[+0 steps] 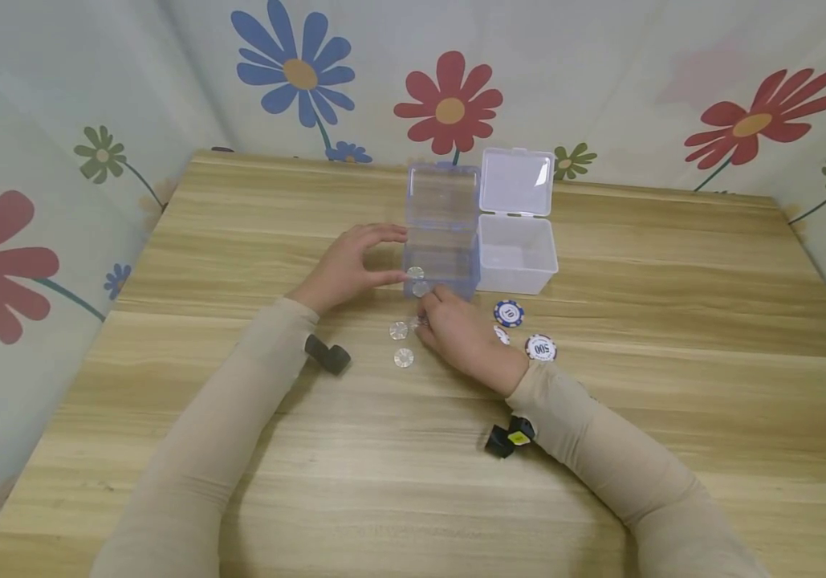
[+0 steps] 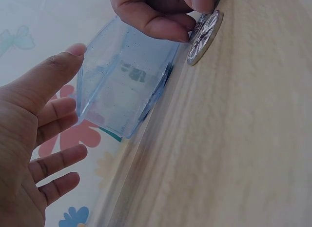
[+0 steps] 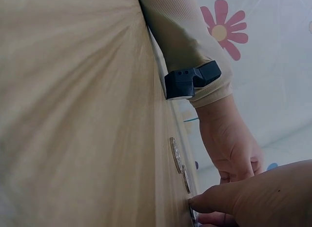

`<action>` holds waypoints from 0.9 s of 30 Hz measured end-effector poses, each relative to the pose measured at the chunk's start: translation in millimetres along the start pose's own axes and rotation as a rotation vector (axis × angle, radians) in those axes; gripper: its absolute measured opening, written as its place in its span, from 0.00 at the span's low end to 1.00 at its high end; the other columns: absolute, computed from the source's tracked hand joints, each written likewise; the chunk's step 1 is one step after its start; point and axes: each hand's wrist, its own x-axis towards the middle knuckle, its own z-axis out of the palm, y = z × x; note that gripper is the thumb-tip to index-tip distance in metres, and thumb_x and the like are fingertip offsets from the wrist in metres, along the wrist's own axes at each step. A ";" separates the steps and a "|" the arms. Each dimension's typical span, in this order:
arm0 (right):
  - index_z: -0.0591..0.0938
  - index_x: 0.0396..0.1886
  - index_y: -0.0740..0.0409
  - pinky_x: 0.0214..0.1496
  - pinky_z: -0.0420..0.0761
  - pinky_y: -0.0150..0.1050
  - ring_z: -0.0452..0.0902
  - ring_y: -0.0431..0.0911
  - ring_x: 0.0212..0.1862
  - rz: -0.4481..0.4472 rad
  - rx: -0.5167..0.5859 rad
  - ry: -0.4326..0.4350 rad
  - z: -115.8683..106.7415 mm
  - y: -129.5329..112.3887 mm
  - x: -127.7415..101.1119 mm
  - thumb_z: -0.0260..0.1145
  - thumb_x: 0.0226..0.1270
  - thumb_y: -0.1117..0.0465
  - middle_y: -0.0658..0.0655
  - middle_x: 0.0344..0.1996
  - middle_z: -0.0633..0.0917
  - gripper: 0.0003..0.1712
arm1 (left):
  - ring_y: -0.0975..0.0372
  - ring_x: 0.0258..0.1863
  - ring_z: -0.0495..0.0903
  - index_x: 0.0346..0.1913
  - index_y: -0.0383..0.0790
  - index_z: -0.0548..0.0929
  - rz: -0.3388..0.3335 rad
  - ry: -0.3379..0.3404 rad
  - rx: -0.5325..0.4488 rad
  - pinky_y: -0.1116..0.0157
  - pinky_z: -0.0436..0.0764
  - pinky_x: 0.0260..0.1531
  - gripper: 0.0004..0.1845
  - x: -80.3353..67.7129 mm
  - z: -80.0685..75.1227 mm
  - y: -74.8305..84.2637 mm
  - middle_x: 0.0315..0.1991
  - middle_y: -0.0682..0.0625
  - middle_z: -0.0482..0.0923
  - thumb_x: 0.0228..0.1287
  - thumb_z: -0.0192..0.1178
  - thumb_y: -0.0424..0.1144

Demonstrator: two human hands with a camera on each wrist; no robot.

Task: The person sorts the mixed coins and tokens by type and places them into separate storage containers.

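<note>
A translucent blue plastic box [image 1: 466,285] stands on the table with its lid tipped back. Two silver coins [image 1: 416,273] show at its left end, apparently inside. My left hand [image 1: 347,265] is at the box's left side, thumb and fingers spread, thumb tip at the rim; the left wrist view also shows this left hand [image 2: 44,124] with nothing in its grasp. In front of the box, my right hand [image 1: 459,329] pinches a silver coin [image 3: 192,215] at the tabletop between thumb and fingers. Two more coins [image 1: 403,358] lie flat just left of it.
Beside the blue box, a white translucent box [image 1: 517,277] stands with its lid raised. Poker chips lie in front of it: a blue one [image 1: 509,313], a white one [image 1: 541,348], and another partly hidden by my right hand. A flowered curtain [image 1: 600,80] hangs behind the table.
</note>
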 end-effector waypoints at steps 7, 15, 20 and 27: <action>0.80 0.43 0.62 0.42 0.83 0.42 0.78 0.50 0.39 -0.012 0.006 -0.001 -0.9 -0.2 -1.1 0.61 0.65 0.60 0.59 0.40 0.79 0.11 | 0.56 0.70 0.64 0.62 0.44 0.76 0.001 0.004 -0.005 0.54 0.58 0.73 0.33 0.1 0.7 -1.1 0.68 0.52 0.71 0.53 0.71 0.49; 0.79 0.43 0.61 0.41 0.83 0.42 0.78 0.50 0.38 -0.005 0.028 0.000 -1.5 -0.9 -1.2 0.63 0.65 0.59 0.58 0.39 0.79 0.11 | 0.56 0.70 0.64 0.62 0.44 0.76 -0.003 0.001 0.006 0.54 0.58 0.73 0.33 -0.4 0.3 -1.5 0.68 0.52 0.71 0.53 0.71 0.50; 0.81 0.45 0.62 0.45 0.83 0.43 0.80 0.51 0.41 -0.009 0.039 -0.005 -3.4 -0.8 -1.4 0.63 0.65 0.59 0.60 0.41 0.81 0.13 | 0.55 0.70 0.64 0.63 0.44 0.75 -0.003 -0.005 0.006 0.53 0.58 0.73 0.33 -0.5 -0.5 -0.9 0.68 0.52 0.70 0.54 0.70 0.50; 0.81 0.46 0.64 0.48 0.82 0.44 0.80 0.53 0.44 -0.003 0.047 -0.033 -4.7 -1.1 -1.2 0.64 0.66 0.59 0.61 0.43 0.81 0.14 | 0.55 0.70 0.64 0.62 0.43 0.75 -0.008 -0.006 0.002 0.53 0.57 0.73 0.34 -0.4 0.1 -0.9 0.68 0.52 0.70 0.53 0.71 0.50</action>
